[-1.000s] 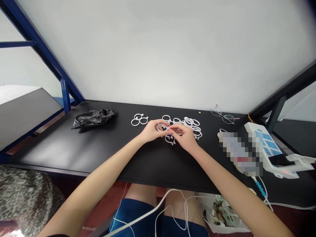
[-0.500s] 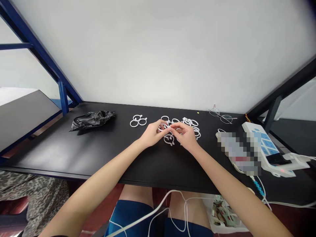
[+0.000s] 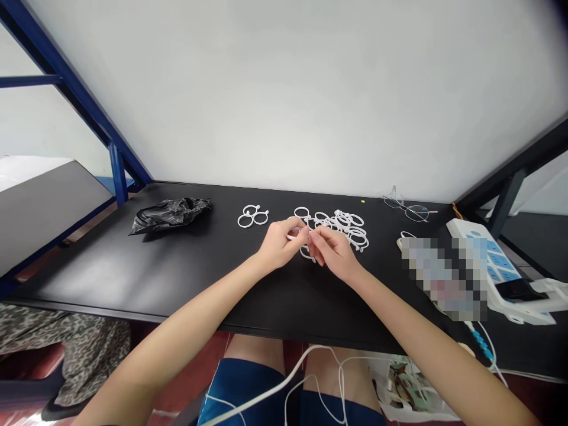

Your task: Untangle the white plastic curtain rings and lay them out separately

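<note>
Over the middle of the black desk, my left hand (image 3: pixel 281 244) pinches a white plastic ring (image 3: pixel 293 237) between thumb and fingers. Fingertips of my right hand (image 3: pixel 336 253) meet it at the ring's right side, pressed together; the fingers cover most of the ring and its joint. Behind and beside the right hand lies a loose pile of white open rings with small ball ends (image 3: pixel 341 220). One more ring (image 3: pixel 306 255) shows partly below the hands. Left of them, three white rings (image 3: pixel 261 223) lie touching in a cluster.
A crumpled black plastic bag (image 3: pixel 171 216) lies on the desk (image 3: pixel 199 260) at left. Eyeglasses (image 3: pixel 417 213) rest at the back right. A blurred-out phone (image 3: pixel 444 278) and a white power strip (image 3: pixel 488 260) lie at right. White cables (image 3: pixel 284 384) hang across my lap.
The view has shifted slightly, moving the scene a little to the right. My right fingers have curled closer together against the ring; the left hand keeps its pinch.
</note>
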`<state>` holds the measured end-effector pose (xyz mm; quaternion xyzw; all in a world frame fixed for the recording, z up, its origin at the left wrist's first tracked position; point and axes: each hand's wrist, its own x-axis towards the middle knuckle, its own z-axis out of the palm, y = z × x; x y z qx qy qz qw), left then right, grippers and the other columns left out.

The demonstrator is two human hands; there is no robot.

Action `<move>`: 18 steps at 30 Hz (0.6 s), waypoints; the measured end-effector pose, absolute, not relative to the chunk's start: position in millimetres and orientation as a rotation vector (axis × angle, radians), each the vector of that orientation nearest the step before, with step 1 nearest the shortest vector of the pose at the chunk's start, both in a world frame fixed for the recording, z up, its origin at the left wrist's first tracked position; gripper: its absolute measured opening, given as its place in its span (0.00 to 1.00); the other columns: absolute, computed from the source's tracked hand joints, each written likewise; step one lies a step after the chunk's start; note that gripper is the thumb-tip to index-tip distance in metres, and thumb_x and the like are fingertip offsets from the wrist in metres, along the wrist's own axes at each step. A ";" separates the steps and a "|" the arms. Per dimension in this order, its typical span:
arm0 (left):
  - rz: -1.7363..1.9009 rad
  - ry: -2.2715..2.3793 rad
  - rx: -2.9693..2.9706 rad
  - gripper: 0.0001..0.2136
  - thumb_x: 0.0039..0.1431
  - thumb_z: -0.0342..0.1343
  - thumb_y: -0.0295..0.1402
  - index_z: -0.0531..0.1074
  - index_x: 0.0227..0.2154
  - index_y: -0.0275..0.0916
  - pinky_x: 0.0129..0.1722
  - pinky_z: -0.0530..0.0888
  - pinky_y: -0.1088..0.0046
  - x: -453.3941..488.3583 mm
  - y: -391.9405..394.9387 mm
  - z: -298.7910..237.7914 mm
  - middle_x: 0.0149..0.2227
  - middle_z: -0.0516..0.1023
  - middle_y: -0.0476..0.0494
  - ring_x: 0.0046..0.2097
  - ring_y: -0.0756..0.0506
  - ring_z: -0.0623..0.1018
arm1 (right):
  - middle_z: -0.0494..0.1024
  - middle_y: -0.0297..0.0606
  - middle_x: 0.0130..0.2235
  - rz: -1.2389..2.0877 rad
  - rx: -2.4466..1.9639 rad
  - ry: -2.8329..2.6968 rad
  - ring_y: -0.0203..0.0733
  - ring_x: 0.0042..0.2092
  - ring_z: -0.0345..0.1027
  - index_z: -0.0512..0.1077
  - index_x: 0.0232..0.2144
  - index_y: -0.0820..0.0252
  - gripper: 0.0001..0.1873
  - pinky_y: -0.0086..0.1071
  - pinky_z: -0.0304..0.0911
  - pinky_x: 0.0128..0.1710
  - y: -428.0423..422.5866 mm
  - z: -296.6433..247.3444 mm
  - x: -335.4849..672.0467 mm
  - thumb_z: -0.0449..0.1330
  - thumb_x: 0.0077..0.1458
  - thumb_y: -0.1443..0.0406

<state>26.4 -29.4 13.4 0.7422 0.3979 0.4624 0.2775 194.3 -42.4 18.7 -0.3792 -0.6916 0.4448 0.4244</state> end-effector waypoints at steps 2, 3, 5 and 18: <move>1.237 1.008 2.001 0.14 0.63 0.48 0.37 0.68 0.26 0.35 0.28 0.63 0.78 27.7 -32.0 15.3 0.23 0.68 0.51 0.25 0.53 0.65 | 0.67 0.28 0.20 1.061 -0.902 -1.805 0.29 0.18 0.57 0.63 0.24 0.58 0.21 0.27 0.56 0.20 -45.3 17.2 193.2 0.50 0.64 0.52; 1.232 0.981 1.999 0.13 0.63 0.48 0.37 0.67 0.25 0.35 0.28 0.63 0.78 28.4 -33.2 15.9 0.23 0.68 0.51 0.25 0.53 0.64 | 0.64 0.28 0.19 1.007 -0.881 -1.853 0.30 0.18 0.57 0.62 0.22 0.58 0.23 0.28 0.56 0.21 -46.3 16.2 192.8 0.47 0.66 0.53; 1.224 0.949 1.993 0.14 0.63 0.47 0.36 0.66 0.24 0.36 0.27 0.63 0.78 29.6 -35.2 16.2 0.22 0.66 0.52 0.25 0.54 0.64 | 0.62 0.28 0.18 0.861 -0.855 -1.938 0.31 0.20 0.56 0.60 0.21 0.57 0.24 0.29 0.56 0.23 -47.6 13.5 192.4 0.44 0.67 0.55; 1.417 0.903 2.135 0.18 0.65 0.40 0.38 0.66 0.22 0.36 0.27 0.65 0.75 31.9 -45.6 14.9 0.21 0.69 0.48 0.24 0.52 0.67 | 0.60 0.29 0.20 0.453 -0.759 -2.062 0.32 0.20 0.54 0.58 0.23 0.56 0.20 0.29 0.53 0.23 -53.1 10.9 193.0 0.42 0.68 0.62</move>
